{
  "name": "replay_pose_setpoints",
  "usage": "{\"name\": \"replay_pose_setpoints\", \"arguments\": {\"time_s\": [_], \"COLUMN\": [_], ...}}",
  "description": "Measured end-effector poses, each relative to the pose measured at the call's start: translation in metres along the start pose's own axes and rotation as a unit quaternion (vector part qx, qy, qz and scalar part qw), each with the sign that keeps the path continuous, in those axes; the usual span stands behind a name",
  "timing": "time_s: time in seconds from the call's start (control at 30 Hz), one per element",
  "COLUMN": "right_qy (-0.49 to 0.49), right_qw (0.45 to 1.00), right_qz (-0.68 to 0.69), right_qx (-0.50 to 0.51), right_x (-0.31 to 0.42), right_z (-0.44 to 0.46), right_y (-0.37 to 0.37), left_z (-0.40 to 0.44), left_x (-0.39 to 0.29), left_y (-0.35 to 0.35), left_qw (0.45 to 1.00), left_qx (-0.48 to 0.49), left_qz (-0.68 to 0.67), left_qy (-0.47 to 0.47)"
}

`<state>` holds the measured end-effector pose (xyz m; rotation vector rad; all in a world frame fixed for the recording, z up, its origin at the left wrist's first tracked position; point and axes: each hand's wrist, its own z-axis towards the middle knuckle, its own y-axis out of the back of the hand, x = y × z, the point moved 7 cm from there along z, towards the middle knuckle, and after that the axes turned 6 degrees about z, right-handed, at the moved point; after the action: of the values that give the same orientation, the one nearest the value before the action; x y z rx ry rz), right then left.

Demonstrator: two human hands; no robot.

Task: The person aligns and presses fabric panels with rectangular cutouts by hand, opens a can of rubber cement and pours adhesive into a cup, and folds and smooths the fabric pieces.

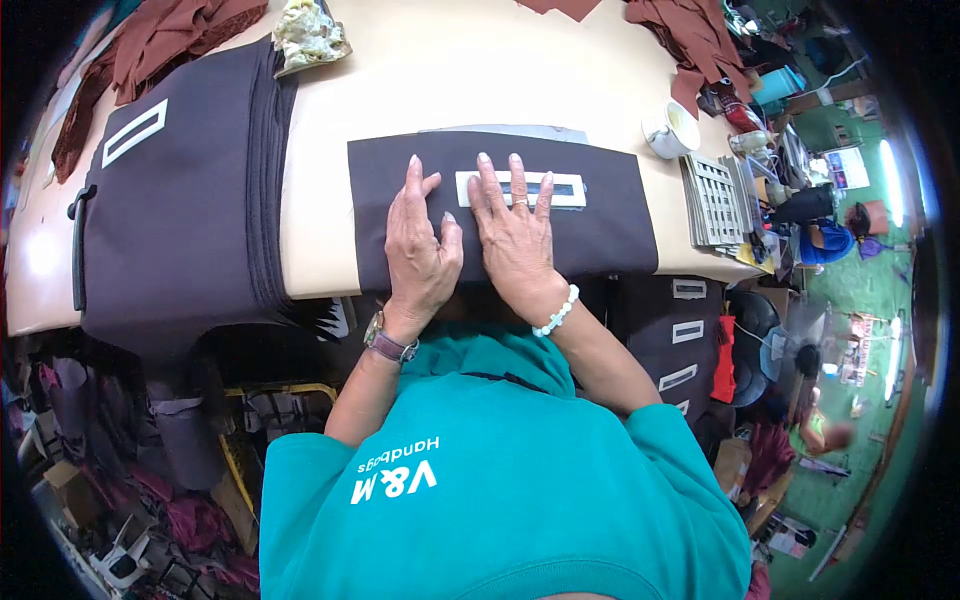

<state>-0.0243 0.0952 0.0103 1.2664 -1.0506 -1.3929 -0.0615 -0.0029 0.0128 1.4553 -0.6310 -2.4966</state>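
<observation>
A dark fabric panel (610,225) lies flat at the table's front edge. On it is a white rectangular frame (571,199) with a narrow slot. My right hand (516,225) rests palm down with fingers spread, its fingertips over the frame. To its left, my left hand (422,240) touches the panel on its outer edge, fingers apart and holding nothing. Part of a pale sheet (550,131) shows beyond the panel's far edge.
A stack of dark panels (190,210) hangs over the table (320,215) at left, with a white frame on top. Right of the panel stand a white cup (670,130) and slotted templates (715,200). Brown fabric (185,45) lies at the back left.
</observation>
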Motion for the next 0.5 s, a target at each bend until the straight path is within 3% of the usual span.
{"name": "replay_pose_setpoints", "arguments": {"time_s": [0.33,0.37,0.47,0.5], "right_qy": [0.030,0.038,0.028,0.009], "right_qw": [0.999,0.994,0.931,0.921], "right_qz": [0.025,0.105,0.309,0.351], "right_qx": [0.013,0.011,0.191,0.168], "right_x": [0.001,-0.003,-0.026,-0.036], "right_z": [-0.002,-0.005,-0.003,0.000], "right_y": [-0.002,0.000,-0.002,0.000], "left_z": [-0.001,-0.001,-0.001,-0.001], "left_x": [0.000,-0.001,-0.002,-0.002], "left_y": [-0.004,-0.005,-0.004,-0.005], "left_qw": [0.999,0.999,0.999,0.998], "left_qx": [0.000,0.000,0.002,0.004], "left_qz": [0.037,0.038,0.049,0.055], "left_qy": [-0.004,-0.004,-0.006,-0.007]}}
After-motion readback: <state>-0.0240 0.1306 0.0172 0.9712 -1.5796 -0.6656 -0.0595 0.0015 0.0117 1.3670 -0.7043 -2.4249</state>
